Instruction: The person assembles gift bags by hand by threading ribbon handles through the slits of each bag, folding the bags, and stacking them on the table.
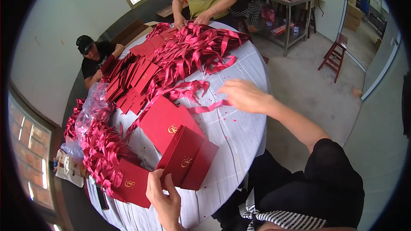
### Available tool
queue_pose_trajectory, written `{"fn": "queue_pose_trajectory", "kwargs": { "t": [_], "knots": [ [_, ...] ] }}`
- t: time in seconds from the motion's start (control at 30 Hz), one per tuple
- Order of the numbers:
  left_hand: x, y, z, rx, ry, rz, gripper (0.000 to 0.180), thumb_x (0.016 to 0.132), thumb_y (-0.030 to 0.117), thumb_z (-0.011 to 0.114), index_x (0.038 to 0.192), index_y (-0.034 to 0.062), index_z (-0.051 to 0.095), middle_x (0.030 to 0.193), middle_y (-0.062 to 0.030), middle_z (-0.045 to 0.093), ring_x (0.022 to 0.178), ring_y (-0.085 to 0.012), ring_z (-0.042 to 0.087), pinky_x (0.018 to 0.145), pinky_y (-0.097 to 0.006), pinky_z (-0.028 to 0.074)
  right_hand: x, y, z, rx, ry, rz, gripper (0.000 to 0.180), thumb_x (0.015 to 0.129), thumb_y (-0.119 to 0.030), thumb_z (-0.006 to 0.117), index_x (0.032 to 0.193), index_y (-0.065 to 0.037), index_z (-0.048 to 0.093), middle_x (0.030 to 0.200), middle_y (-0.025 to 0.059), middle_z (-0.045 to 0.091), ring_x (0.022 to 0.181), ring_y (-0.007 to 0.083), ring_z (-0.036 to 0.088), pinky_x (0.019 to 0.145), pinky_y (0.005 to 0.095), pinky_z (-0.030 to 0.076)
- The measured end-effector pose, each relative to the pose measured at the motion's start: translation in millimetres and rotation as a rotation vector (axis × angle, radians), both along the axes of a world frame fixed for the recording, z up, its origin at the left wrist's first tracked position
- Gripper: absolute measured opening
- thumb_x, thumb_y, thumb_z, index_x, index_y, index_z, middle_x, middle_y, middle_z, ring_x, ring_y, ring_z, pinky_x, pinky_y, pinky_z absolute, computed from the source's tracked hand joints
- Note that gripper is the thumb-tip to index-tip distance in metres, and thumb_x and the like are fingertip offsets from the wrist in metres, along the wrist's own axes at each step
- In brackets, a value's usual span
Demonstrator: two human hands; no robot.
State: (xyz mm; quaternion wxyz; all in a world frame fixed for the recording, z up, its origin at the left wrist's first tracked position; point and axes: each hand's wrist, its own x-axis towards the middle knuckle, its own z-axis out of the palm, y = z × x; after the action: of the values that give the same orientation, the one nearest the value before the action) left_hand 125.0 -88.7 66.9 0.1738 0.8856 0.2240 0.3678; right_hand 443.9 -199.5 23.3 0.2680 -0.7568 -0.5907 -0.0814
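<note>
My left hand (pixel 164 199) at six o'clock pinches the bottom edge of a red folded box (pixel 182 159); my right hand (pixel 242 95), fingers spread loose, reaches a red ribbon (pixel 205 108) at twelve o'clock on the table (pixel 239 132).

Probably a small packing workshop: around the round table (pixel 239 132) lie stacked red boxes (pixel 132 77), ribbon heaps (pixel 192 47), 2 seated workers.

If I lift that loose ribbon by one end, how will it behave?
The ribbon by the right hand probably droops: it lies in curls. Likely light and slippery, given its thin, glossy look. It may snag the ribbon pile.
</note>
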Motion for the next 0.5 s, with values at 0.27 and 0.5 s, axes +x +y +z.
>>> {"fn": "queue_pose_trajectory", "kwargs": {
  "t": [0.27, 0.5],
  "knots": [
    [-2, -8, 2, -0.042, 0.035, 0.029, 0.013, 0.082, -0.008, 0.059, 0.093, -0.0049, 0.054, 0.079, -0.0157, 0.057, 0.065, -0.0268, 0.058, 0.054, -0.030, 0.045, -19, 121, -51, 0.011, 0.064, 0.031, 0.009, 0.073, -0.004, 0.058, 0.076, 0.005, 0.061, 0.079, 0.0245, 0.064, 0.079, 0.0411, 0.065, 0.068, 0.0488, 0.051],
    [-5, -6, 1, -0.052, 0.013, 0.031, 0.014, 0.080, -0.009, 0.059, 0.092, -0.0047, 0.054, 0.078, -0.0166, 0.055, 0.066, -0.0311, 0.057, 0.060, -0.033, 0.045, 0, 70, -18, -0.230, 0.185, -0.011, 0.020, 0.078, -0.023, 0.067, 0.079, -0.004, 0.061, 0.074, 0.0181, 0.064, 0.078, 0.0355, 0.063, 0.069, 0.0463, 0.046]
  ]
}}
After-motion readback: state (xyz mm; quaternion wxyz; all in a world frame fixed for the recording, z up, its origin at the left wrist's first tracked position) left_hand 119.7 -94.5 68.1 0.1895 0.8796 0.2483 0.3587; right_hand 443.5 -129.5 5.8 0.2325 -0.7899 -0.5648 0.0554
